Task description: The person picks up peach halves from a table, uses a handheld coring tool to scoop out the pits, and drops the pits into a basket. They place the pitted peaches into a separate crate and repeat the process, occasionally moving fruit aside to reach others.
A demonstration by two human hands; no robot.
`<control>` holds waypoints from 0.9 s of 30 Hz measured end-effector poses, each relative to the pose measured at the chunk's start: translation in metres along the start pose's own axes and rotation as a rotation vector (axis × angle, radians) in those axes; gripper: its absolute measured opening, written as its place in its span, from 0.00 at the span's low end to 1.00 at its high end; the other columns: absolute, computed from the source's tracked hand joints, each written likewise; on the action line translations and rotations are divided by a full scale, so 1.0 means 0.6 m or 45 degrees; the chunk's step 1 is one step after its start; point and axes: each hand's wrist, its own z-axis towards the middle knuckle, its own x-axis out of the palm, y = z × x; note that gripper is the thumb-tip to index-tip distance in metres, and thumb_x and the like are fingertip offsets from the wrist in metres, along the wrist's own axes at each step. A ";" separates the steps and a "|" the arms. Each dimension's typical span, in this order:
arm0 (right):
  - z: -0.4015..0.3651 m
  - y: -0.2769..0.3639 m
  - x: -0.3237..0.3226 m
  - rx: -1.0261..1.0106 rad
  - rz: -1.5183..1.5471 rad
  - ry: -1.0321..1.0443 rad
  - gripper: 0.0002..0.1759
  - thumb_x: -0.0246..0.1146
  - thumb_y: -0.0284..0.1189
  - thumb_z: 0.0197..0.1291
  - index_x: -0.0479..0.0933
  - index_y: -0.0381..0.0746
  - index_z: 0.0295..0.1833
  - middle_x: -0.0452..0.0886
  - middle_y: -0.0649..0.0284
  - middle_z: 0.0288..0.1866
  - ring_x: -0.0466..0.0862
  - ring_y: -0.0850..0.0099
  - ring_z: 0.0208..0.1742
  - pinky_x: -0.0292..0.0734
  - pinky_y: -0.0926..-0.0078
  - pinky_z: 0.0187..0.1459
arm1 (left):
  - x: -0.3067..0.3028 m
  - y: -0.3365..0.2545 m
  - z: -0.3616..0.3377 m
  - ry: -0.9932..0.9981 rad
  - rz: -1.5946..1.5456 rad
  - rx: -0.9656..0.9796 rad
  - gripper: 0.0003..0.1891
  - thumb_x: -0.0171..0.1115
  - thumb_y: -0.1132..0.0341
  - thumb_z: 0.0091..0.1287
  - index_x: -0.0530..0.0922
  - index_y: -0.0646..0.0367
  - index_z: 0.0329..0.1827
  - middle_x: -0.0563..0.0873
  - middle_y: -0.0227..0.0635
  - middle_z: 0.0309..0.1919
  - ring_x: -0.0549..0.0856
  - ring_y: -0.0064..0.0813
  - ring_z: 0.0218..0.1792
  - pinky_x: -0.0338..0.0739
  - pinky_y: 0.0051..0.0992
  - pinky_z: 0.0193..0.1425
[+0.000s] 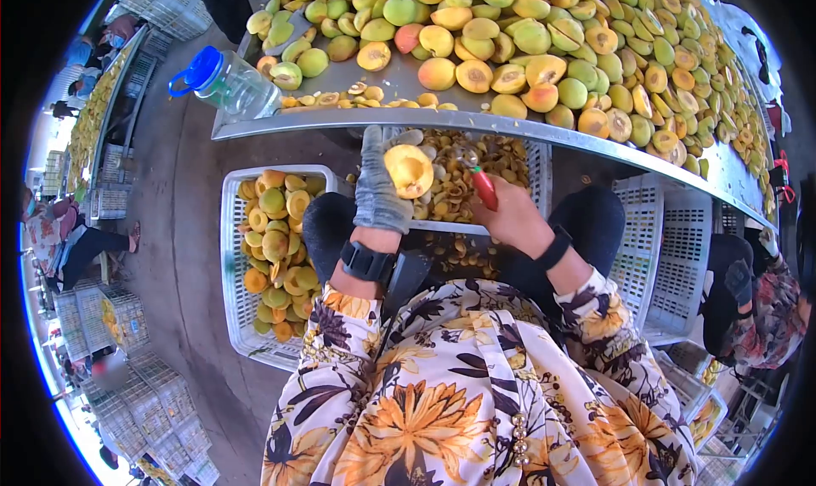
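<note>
The gloved left hand is curled round a peach half. The fruit sits at the top of the grip, against the fingertips, with its cut, hollowed face turned up and towards the right hand. That hand is bare and wrapped tight about a red-handled tool. The handle runs up out of the fist and its metal end lies just beside the peach half, on the fruit's right edge; whether the two touch cannot be told. Directly beneath both grips stands a white crate of pits and scraps. Left of the left hand, a second crate holds halved peaches. Beyond the fingers runs the metal table, heaped with peaches, with a blue-capped bottle lying further left.
</note>
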 end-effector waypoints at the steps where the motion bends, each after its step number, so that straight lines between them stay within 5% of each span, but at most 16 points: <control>1: 0.000 0.010 -0.001 0.097 0.209 -0.008 0.11 0.60 0.30 0.50 0.70 0.34 0.36 0.74 0.54 0.22 0.77 0.63 0.24 0.71 0.70 0.28 | 0.003 -0.007 -0.005 -0.081 0.023 0.080 0.31 0.44 0.38 0.62 0.75 0.61 0.42 0.83 0.42 0.28 0.84 0.38 0.23 0.77 0.26 0.15; 2: -0.005 0.028 -0.005 0.203 0.424 -0.009 0.13 0.61 0.31 0.48 0.70 0.33 0.34 0.75 0.49 0.22 0.78 0.54 0.26 0.72 0.66 0.30 | -0.008 -0.013 -0.010 -0.095 0.033 0.085 0.31 0.44 0.38 0.62 0.75 0.61 0.42 0.83 0.42 0.28 0.84 0.38 0.23 0.77 0.26 0.15; 4: -0.015 0.062 -0.008 0.236 0.565 -0.002 0.14 0.60 0.31 0.48 0.71 0.32 0.37 0.75 0.47 0.24 0.78 0.52 0.27 0.72 0.65 0.31 | -0.029 -0.029 -0.018 0.001 0.137 0.095 0.31 0.45 0.38 0.62 0.76 0.62 0.41 0.83 0.42 0.26 0.84 0.39 0.23 0.78 0.27 0.16; 7: -0.024 0.095 0.000 -0.169 0.362 0.140 0.15 0.60 0.30 0.48 0.70 0.32 0.39 0.76 0.46 0.24 0.78 0.49 0.28 0.73 0.63 0.30 | -0.029 -0.033 -0.024 0.116 0.146 0.111 0.30 0.48 0.40 0.62 0.76 0.63 0.40 0.82 0.42 0.26 0.83 0.38 0.24 0.81 0.30 0.24; 11: -0.029 0.101 0.034 -0.111 0.326 0.199 0.15 0.62 0.31 0.49 0.69 0.33 0.38 0.73 0.44 0.21 0.77 0.46 0.27 0.71 0.61 0.28 | -0.006 -0.024 -0.036 0.171 0.177 0.223 0.24 0.54 0.47 0.62 0.76 0.65 0.39 0.82 0.39 0.28 0.83 0.33 0.25 0.81 0.27 0.24; 14: -0.033 0.113 0.038 -0.124 0.345 0.122 0.11 0.60 0.29 0.51 0.69 0.35 0.37 0.74 0.51 0.18 0.77 0.55 0.20 0.70 0.66 0.22 | 0.007 -0.012 -0.044 0.067 0.314 0.377 0.18 0.59 0.55 0.62 0.78 0.64 0.37 0.83 0.40 0.29 0.83 0.29 0.26 0.82 0.26 0.25; 17: -0.038 0.127 0.013 0.480 1.208 0.934 0.07 0.56 0.25 0.56 0.69 0.36 0.40 0.66 0.71 0.15 0.66 0.84 0.12 0.61 0.84 0.12 | 0.009 -0.010 -0.041 0.109 0.293 0.421 0.17 0.60 0.55 0.61 0.78 0.64 0.36 0.83 0.40 0.31 0.83 0.27 0.26 0.82 0.27 0.26; 20: -0.036 0.120 -0.018 0.462 1.534 1.144 0.10 0.55 0.24 0.56 0.68 0.35 0.44 0.68 0.68 0.16 0.67 0.82 0.11 0.60 0.84 0.11 | 0.001 -0.026 -0.045 0.081 0.237 0.310 0.15 0.60 0.57 0.61 0.79 0.63 0.36 0.83 0.40 0.31 0.83 0.27 0.25 0.81 0.26 0.23; 22: -0.036 0.111 -0.042 0.381 1.652 1.195 0.14 0.55 0.24 0.57 0.68 0.35 0.50 0.68 0.69 0.17 0.66 0.84 0.11 0.59 0.85 0.11 | -0.005 -0.041 -0.058 -0.111 0.276 0.488 0.14 0.58 0.60 0.63 0.79 0.64 0.39 0.84 0.38 0.32 0.83 0.26 0.26 0.79 0.24 0.26; 23: -0.034 0.099 -0.043 0.314 1.496 1.060 0.16 0.55 0.24 0.57 0.67 0.35 0.52 0.69 0.70 0.18 0.66 0.85 0.12 0.59 0.87 0.12 | -0.040 -0.046 -0.060 -0.202 0.460 0.550 0.15 0.57 0.60 0.63 0.79 0.66 0.40 0.84 0.38 0.33 0.83 0.26 0.27 0.80 0.24 0.27; 24: -0.027 0.086 -0.043 0.299 1.099 0.894 0.20 0.58 0.28 0.54 0.67 0.35 0.52 0.75 0.62 0.22 0.75 0.74 0.17 0.69 0.79 0.19 | -0.076 -0.054 -0.061 -0.282 0.644 0.594 0.16 0.57 0.60 0.63 0.78 0.67 0.41 0.84 0.38 0.34 0.83 0.25 0.28 0.80 0.23 0.29; 25: -0.025 0.059 -0.030 0.184 0.633 0.672 0.23 0.61 0.31 0.51 0.67 0.34 0.52 0.77 0.56 0.26 0.78 0.66 0.23 0.72 0.74 0.26 | -0.095 -0.066 -0.089 -0.112 0.866 0.961 0.17 0.57 0.59 0.62 0.78 0.67 0.43 0.84 0.38 0.34 0.83 0.24 0.32 0.79 0.21 0.33; 26: -0.025 0.033 -0.015 0.077 0.168 0.426 0.26 0.63 0.34 0.48 0.67 0.33 0.52 0.78 0.50 0.30 0.80 0.58 0.30 0.75 0.69 0.33 | -0.121 -0.088 -0.118 -0.195 1.163 0.878 0.18 0.58 0.58 0.61 0.78 0.66 0.44 0.84 0.38 0.34 0.83 0.25 0.34 0.78 0.21 0.37; 27: -0.027 0.022 -0.012 0.089 0.164 0.406 0.26 0.63 0.34 0.48 0.67 0.33 0.52 0.78 0.50 0.30 0.80 0.58 0.30 0.75 0.69 0.33 | -0.165 -0.104 -0.135 -0.242 1.001 0.673 0.18 0.58 0.58 0.61 0.79 0.65 0.43 0.84 0.37 0.34 0.83 0.25 0.34 0.77 0.20 0.40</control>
